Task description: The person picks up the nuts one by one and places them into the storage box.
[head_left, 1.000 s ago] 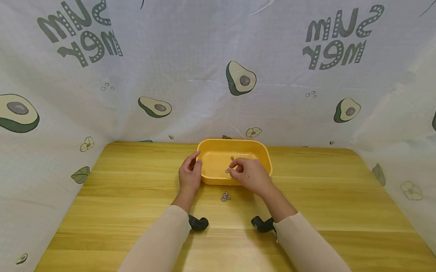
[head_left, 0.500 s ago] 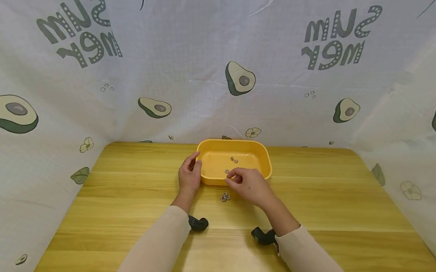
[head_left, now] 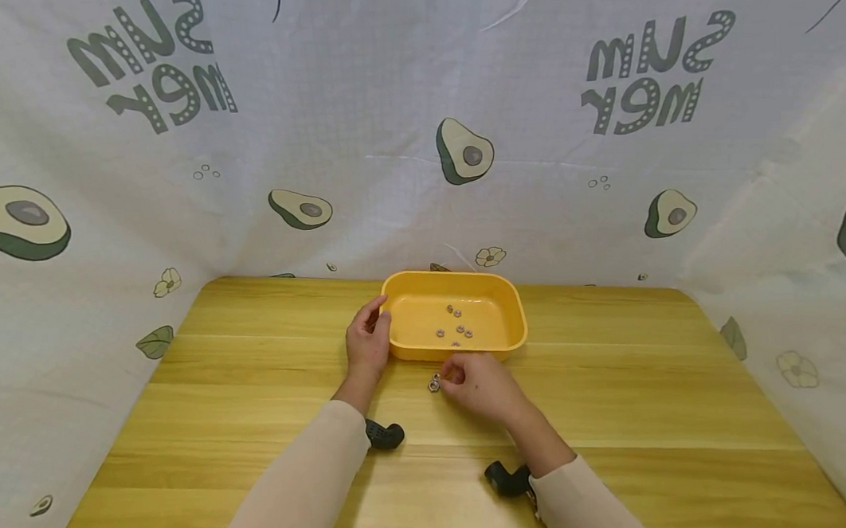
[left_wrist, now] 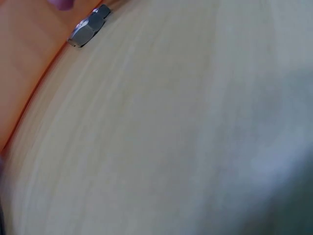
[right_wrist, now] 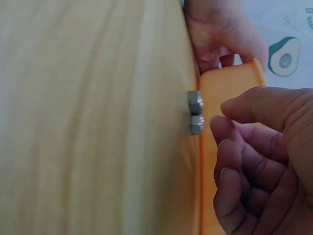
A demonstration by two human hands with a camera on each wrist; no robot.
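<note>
At the left end of a yellow plastic tray [head_left: 406, 352], my left hand [head_left: 367, 345] holds the rim. The right wrist view also shows the left hand [right_wrist: 227, 34] with its fingers at the tray's end. Just in front of the tray, my right hand [head_left: 481, 384] is low over the table beside small metal nuts [head_left: 433, 386]. In the right wrist view its thumb and forefinger are slightly apart, with nothing visible between them; two nuts [right_wrist: 195, 103] stand close to the fingertips. Several more nuts [head_left: 460, 329] lie scattered inside the tray.
The wooden table [head_left: 256, 368] spreads around the tray, with a white avocado-print cloth [head_left: 380, 123] behind and at both sides. Black camera mounts [head_left: 385, 435] stick out inward from both wrists. The left wrist view shows nuts [left_wrist: 85, 32] beside the tray wall.
My right hand has moved from above the tray, over its near rim, to the nuts on the table. More nuts inside the tray are now uncovered. The left hand stays in place.
</note>
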